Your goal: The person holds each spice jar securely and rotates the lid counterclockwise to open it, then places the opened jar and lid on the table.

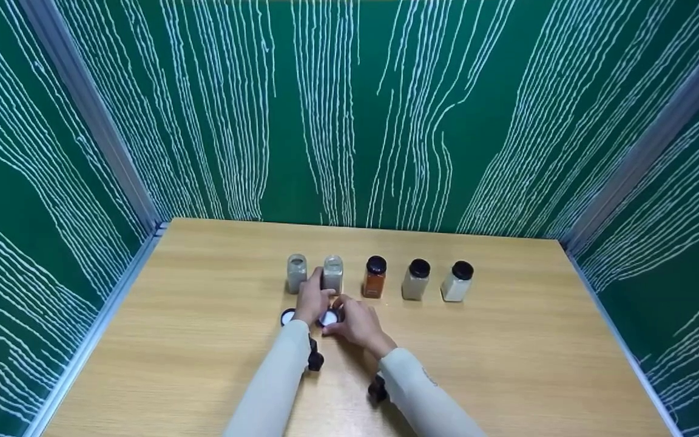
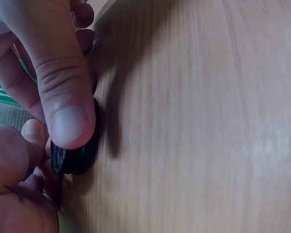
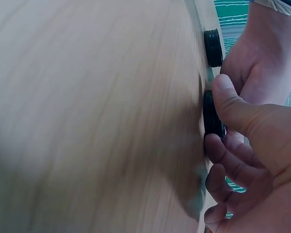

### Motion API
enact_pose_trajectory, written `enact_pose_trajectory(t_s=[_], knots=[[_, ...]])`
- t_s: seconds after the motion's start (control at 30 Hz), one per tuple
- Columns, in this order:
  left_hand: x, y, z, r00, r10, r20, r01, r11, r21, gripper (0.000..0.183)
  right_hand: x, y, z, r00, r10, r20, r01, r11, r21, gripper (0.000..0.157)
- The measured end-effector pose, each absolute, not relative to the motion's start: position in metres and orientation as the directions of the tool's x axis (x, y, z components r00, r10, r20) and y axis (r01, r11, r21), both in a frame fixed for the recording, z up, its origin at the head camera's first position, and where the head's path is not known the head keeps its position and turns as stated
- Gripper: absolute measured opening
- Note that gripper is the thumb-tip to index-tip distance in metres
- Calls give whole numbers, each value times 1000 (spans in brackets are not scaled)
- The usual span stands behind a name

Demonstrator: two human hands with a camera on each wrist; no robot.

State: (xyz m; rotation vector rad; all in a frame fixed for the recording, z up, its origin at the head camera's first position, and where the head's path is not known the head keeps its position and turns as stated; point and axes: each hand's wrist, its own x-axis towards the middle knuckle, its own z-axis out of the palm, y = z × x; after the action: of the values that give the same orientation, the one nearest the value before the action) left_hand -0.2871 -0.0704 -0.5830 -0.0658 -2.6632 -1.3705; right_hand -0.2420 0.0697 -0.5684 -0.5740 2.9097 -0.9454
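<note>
My left hand is at an uncapped glass jar of grey contents, with fingers along its left side and the thumb across its lower front. Just below it, my right hand pinches a black lid whose white inside faces up. The right wrist view has my right thumb and a finger on opposite edges of that lid, at the table surface. A second upturned black lid lies left of my left wrist. Another uncapped grey jar stands left of the gripped one.
To the right stand three black-capped jars: one with orange-red contents, one greyish and one whitish. The wooden table is bordered by green walls with white wavy lines.
</note>
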Motion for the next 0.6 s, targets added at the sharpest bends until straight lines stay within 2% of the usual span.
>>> enact_pose_trajectory(t_s=[0.3, 0.6], knots=[[-289, -71, -584, -988, -26, 153, 108, 593, 798, 43, -243, 74, -566, -933, -355, 52, -317, 746, -586, 56], [-285, -70, -582, -988, -10, 155, 118, 602, 790, 47, -245, 85, -563, -930, -367, 24, -301, 721, -624, 47]])
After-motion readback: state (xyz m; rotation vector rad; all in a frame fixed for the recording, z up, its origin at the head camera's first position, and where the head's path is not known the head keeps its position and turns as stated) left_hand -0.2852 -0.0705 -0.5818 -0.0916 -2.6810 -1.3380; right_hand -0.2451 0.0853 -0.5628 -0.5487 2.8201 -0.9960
